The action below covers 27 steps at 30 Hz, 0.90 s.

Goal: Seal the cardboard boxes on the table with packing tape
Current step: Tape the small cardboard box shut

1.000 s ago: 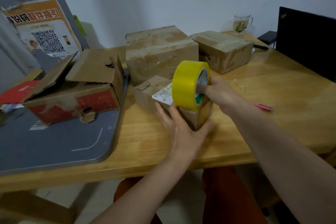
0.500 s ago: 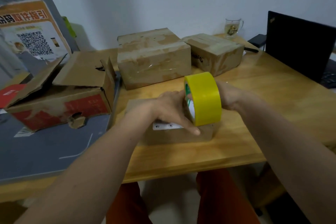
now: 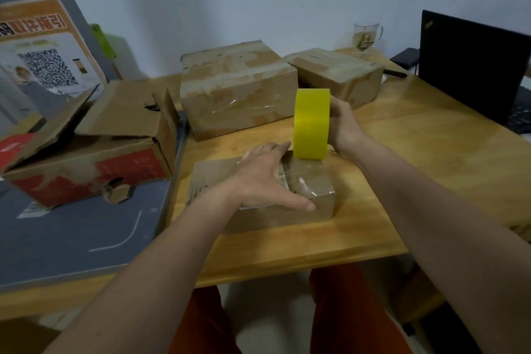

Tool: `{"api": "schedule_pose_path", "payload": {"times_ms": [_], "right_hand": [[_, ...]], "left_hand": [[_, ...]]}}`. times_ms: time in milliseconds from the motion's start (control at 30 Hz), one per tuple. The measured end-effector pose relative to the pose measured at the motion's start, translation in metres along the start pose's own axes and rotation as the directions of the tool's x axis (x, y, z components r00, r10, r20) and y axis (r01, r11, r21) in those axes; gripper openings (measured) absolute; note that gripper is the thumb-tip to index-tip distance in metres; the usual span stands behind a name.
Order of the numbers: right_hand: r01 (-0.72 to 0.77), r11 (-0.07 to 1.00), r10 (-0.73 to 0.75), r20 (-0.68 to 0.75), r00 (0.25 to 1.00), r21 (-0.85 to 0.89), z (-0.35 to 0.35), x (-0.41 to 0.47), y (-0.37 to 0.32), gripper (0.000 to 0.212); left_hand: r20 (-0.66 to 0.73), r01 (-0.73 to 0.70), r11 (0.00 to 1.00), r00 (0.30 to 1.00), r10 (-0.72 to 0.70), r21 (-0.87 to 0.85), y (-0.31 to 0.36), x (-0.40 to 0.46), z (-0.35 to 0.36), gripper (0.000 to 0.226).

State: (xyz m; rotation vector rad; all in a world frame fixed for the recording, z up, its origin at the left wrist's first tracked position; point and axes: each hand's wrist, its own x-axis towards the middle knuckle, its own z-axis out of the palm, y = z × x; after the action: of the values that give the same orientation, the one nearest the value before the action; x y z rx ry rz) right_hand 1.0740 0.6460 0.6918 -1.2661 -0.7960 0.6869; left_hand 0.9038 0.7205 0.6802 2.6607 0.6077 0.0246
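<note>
Tabletop: tape roll beside right hand

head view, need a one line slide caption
Left hand steadies small cardboard box while right hand holds yellow tape roll upright.

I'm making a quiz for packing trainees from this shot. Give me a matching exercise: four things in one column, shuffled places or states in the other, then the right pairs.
Things:
1. tape roll
2. left hand
3. glass mug
4. red-sided box

Places or states:
A. flaps open, at the table's left
B. held upright by the right hand
C. far back, near the wall
D. laid flat on the small box

Pairs: 1-B, 2-D, 3-C, 4-A
</note>
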Motion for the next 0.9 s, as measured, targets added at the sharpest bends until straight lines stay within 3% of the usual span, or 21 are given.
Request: {"api": "schedule_pose_path", "payload": {"times_ms": [133,300,367,500,633,800,900], "right_hand": [[0.065,0.995,-0.065,0.003,0.998,-0.072,0.004,-0.001,-0.002,0.012],[-0.134,0.982,0.140,-0.037,0.989,0.136,0.017,-0.001,-0.012,0.010],[-0.169,0.979,0.178,-0.076,0.981,0.112,0.017,0.000,-0.010,0.015],[0.019,0.980,-0.033,-0.069,0.997,-0.196,0.008,-0.001,-0.005,0.005],[0.054,0.929,-0.089,-0.082,0.993,-0.365,-0.003,0.002,-0.002,0.019],[-0.002,0.913,-0.017,-0.043,0.999,-0.408,-0.002,-0.004,-0.003,0.018],[0.011,0.975,-0.023,-0.050,0.998,-0.223,0.004,-0.013,-0.014,0.004]], "left_hand": [[0.062,0.044,0.999,0.997,-0.043,-0.026,0.003,0.001,-0.004,0.132],[0.033,0.209,0.975,0.978,-0.207,-0.069,0.013,0.019,-0.003,0.113],[-0.031,0.205,0.977,0.978,-0.207,-0.061,0.014,0.023,0.004,0.100],[-0.117,0.179,0.976,0.974,-0.193,-0.121,0.010,0.023,0.011,0.086],[-0.168,0.146,0.982,0.972,-0.165,-0.121,0.009,0.026,0.011,0.076],[-0.190,0.090,0.984,0.975,-0.119,-0.155,0.008,0.022,0.011,0.062],[-0.218,0.031,0.958,0.971,-0.096,-0.285,0.010,0.020,0.010,0.081]]}}
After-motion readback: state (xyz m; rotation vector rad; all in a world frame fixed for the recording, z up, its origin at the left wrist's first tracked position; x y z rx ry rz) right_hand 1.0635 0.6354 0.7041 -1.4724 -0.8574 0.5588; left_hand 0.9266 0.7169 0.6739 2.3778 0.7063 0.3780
